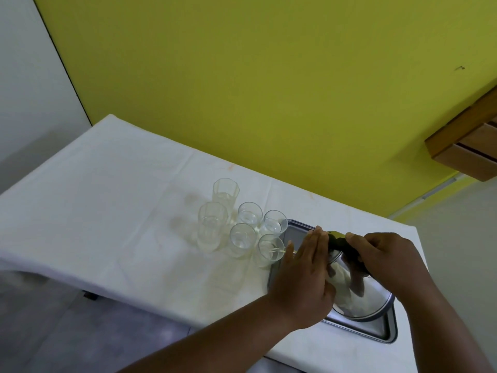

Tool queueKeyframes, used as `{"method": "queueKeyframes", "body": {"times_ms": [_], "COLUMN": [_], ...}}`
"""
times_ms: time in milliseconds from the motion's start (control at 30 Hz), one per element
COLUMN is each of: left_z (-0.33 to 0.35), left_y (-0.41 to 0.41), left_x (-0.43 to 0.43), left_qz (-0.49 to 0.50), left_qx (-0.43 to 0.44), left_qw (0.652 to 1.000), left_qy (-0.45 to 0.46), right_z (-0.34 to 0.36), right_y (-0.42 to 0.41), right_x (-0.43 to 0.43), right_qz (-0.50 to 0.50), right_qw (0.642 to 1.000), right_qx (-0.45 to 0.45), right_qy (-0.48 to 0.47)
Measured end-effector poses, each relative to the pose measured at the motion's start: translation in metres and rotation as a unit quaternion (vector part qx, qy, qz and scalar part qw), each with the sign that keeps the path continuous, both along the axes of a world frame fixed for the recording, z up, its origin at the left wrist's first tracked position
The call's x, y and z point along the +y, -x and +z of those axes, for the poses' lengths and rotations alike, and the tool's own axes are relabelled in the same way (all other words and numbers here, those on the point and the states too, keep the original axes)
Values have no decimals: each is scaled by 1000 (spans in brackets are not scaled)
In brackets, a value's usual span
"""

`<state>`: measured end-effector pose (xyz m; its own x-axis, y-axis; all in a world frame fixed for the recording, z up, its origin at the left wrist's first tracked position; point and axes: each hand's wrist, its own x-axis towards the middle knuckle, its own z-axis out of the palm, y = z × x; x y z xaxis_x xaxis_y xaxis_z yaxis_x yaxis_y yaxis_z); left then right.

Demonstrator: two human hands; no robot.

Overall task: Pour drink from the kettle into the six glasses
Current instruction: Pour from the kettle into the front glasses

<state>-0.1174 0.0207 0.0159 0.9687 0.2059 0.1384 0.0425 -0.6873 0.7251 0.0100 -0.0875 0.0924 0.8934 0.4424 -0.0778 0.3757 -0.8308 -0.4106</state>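
A shiny steel kettle point(360, 297) with a dark handle point(341, 244) is tilted to the left over a steel tray point(376, 331). My right hand point(387, 254) is shut on the handle. My left hand point(304, 275) lies flat against the kettle's left side, fingers together, hiding the spout. A thin pale stream runs into the nearest small glass point(270, 250). Several clear glasses stand in a cluster left of the tray: two tall ones point(212, 227) point(225, 193) and small ones point(242, 238) point(250, 214) point(274, 223). Most hold a little pale liquid.
A white cloth covers the table point(107, 197), with faint stains near the glasses. A yellow wall point(242, 76) stands right behind the table. A wooden shelf point(468, 146) juts out at the upper right. The table's near edge drops to a grey floor.
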Motion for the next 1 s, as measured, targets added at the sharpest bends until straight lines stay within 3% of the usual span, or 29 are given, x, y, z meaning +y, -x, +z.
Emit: {"method": "queueKeyframes", "body": {"times_ms": [1000], "left_z": [7], "left_y": [3], "left_x": [-3], "left_qz": [-3], "left_qx": [-20], "left_qw": [1000], "left_qy": [16], "right_z": [14], "right_y": [6], "right_x": [-2], "right_qz": [-2], "right_qw": [999], "right_qx": [-20], "right_qy": [31]}}
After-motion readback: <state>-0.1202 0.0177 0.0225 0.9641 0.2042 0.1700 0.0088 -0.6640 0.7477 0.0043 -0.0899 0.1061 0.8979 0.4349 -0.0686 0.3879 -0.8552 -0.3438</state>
